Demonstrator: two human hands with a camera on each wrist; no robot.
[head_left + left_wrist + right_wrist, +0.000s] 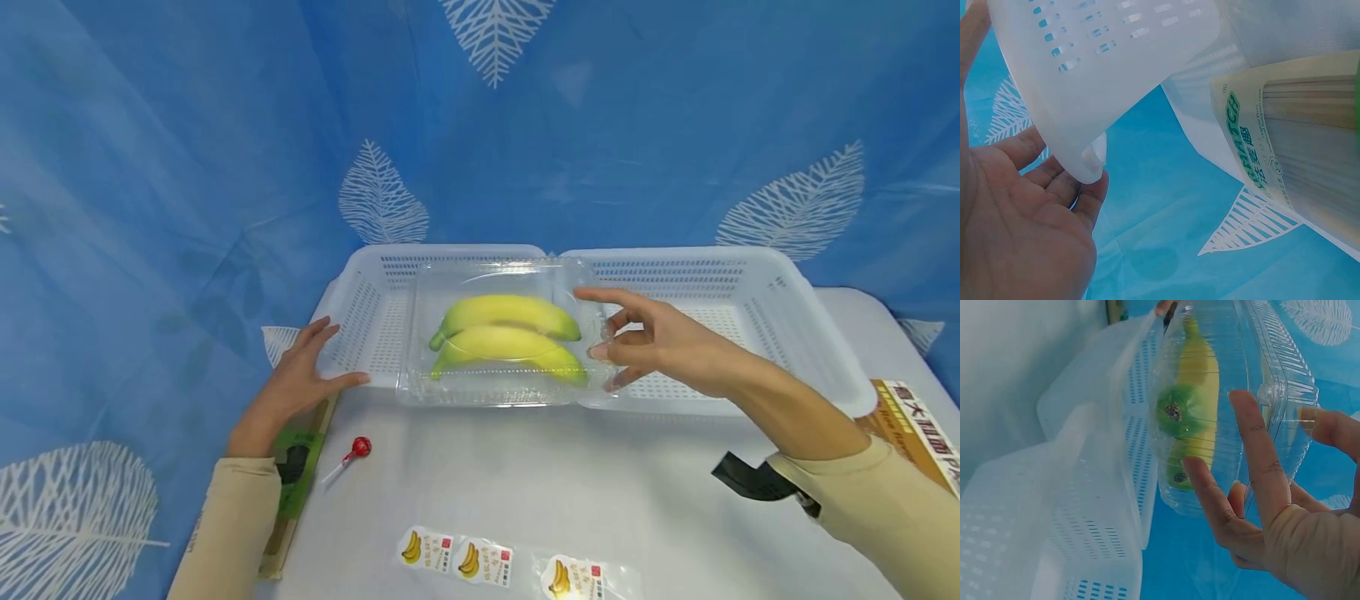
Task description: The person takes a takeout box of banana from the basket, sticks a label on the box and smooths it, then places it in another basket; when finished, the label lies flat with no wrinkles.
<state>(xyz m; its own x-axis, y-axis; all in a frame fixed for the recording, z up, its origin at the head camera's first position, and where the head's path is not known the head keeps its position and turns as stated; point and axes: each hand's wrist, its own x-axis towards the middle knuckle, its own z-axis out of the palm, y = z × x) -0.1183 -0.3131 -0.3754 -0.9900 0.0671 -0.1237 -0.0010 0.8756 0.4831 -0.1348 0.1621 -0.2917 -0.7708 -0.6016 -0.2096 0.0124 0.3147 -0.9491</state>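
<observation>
White tabletop [525, 471] bears lollipop [362, 447] and stickers [483, 560] — clear box [491, 394] partly hides baskets [798, 333].

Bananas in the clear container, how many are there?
2: the rear banana lies toward the back inside the clear container, and the front banana lies beside it, nearer the person. No others show inside.

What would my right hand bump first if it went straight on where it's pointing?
Your right hand would likely meet the clear plastic box holding the bananas first; they could be touching, but depth is unclear.
</observation>
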